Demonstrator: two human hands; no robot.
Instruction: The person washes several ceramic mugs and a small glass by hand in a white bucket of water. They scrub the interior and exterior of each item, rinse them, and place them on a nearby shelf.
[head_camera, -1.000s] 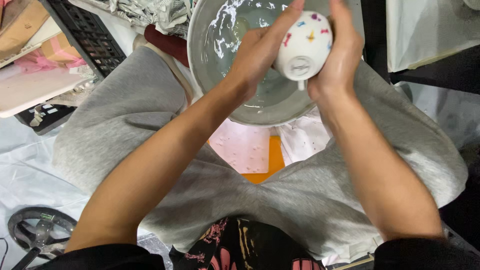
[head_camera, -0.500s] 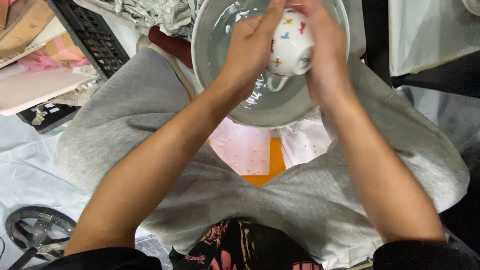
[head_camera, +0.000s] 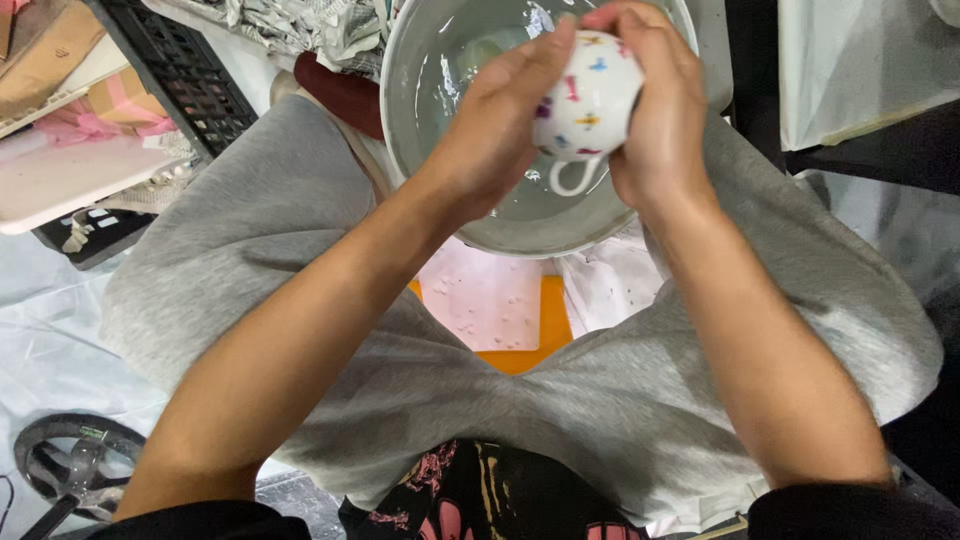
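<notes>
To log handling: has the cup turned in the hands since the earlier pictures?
Yes. The cup has rolled; its handle now points down over the basin, toward the knees.

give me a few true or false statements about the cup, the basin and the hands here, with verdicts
1. Both hands, the left hand and the right hand, hold the white cup. True.
2. The cup is plain, with no pattern. False: it has small coloured marks on it.
3. The cup is held over a round grey basin that has water in it. True.
4. The cup's handle points up at the camera. False: the handle hangs down, toward the basin.
5. The person wears grey shorts. True.
6. A black crate lies inside the basin. False: it stands to the left of it.
</notes>
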